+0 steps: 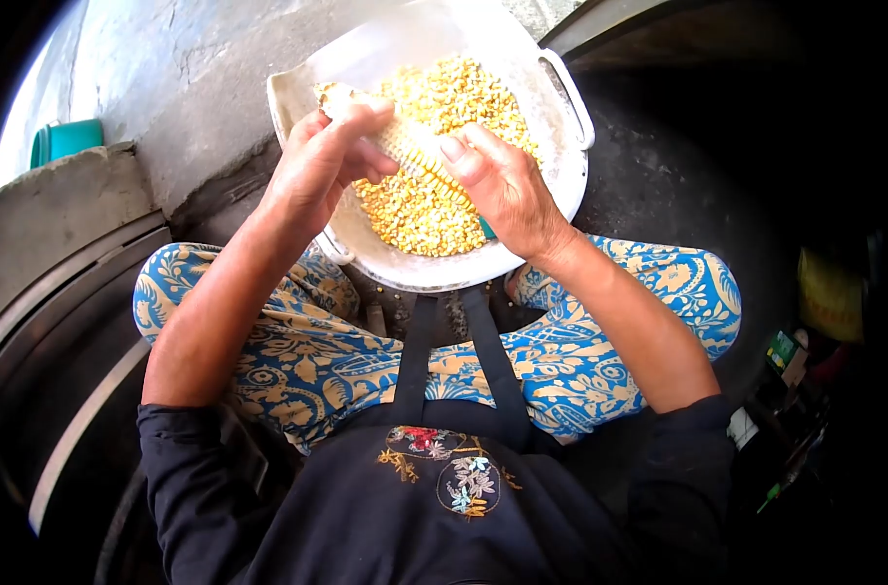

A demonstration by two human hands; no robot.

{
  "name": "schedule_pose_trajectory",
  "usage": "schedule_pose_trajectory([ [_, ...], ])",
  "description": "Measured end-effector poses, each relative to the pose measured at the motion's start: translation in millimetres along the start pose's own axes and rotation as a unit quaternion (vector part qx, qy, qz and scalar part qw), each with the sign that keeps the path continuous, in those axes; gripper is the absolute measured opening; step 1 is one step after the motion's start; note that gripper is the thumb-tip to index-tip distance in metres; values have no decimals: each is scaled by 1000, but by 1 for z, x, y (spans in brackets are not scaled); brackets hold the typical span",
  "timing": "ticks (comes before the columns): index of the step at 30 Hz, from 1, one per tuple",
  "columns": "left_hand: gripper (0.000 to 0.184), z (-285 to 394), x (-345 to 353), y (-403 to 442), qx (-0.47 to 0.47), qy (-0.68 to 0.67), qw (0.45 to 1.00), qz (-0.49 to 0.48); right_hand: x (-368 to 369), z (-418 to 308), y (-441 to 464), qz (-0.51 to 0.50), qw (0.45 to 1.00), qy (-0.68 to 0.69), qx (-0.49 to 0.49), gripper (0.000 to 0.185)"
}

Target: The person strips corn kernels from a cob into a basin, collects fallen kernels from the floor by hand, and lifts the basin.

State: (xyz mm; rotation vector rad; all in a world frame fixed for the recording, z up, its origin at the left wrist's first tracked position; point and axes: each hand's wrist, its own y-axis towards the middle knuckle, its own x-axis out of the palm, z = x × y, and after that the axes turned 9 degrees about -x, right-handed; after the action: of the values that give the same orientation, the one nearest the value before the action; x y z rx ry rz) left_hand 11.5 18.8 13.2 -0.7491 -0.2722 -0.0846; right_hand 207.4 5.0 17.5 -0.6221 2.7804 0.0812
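Note:
A corn cob (412, 146) is held between both hands above a white tub (312, 83). Part of the cob is bare and pale, while rows of yellow kernels still cover the side near my right hand. My left hand (327, 156) grips the upper left end, thumb along the top. My right hand (507, 185) closes around the lower right end, its thumb pressed on the kernel rows. Loose yellow corn kernels (424, 224) cover the bottom of the tub. Under my right hand a small piece of something green (487, 227) shows, mostly hidden.
The tub has a looped handle (573, 97) at its right rim. My legs in blue patterned trousers (639, 322) flank its near side. To the left are a concrete ledge (69, 200) and a green container (69, 139). Blurred items, including a yellow bag (829, 292), lie at right.

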Motion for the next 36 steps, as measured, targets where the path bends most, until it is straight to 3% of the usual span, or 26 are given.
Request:
schedule_pose_trajectory([
  [6,33,-3,-7,4,-14,15,1000,-1,3,21,1,59,991,114,44,40],
  [8,32,-5,-6,4,-19,17,1000,-5,-3,11,-1,-10,943,259,210,35],
  [10,23,-4,-1,3,-11,-1,1000,12,3,7,1,19,937,274,217,34],
  [13,31,-7,-7,7,-7,21,1000,8,0,9,2,12,906,343,247,37],
  [17,28,-1,1,-1,38,11,999,16,-6,12,-1,4,878,396,267,40],
  [20,28,-4,-11,6,33,-3,999,5,-5,4,0,18,886,392,245,44],
  [22,30,-4,-11,7,33,7,999,15,-12,5,-2,-39,897,379,224,48],
  [23,31,-5,-13,10,18,-8,999,26,-8,6,-1,-16,964,232,132,52],
  [24,33,-5,-16,12,5,-23,999,39,-4,7,0,8,996,78,34,56],
  [25,33,-6,-20,14,-4,-35,999,21,1,6,-3,42,999,29,-9,52],
  [32,32,-16,-20,15,-47,-89,995,-13,-4,2,-3,12,1000,11,17,38],
  [34,32,-14,-17,13,-47,-91,995,-5,1,10,-5,36,999,-2,-14,36],
  [36,32,-13,-16,12,-37,-80,996,5,7,16,-2,106,991,77,4,35],
])
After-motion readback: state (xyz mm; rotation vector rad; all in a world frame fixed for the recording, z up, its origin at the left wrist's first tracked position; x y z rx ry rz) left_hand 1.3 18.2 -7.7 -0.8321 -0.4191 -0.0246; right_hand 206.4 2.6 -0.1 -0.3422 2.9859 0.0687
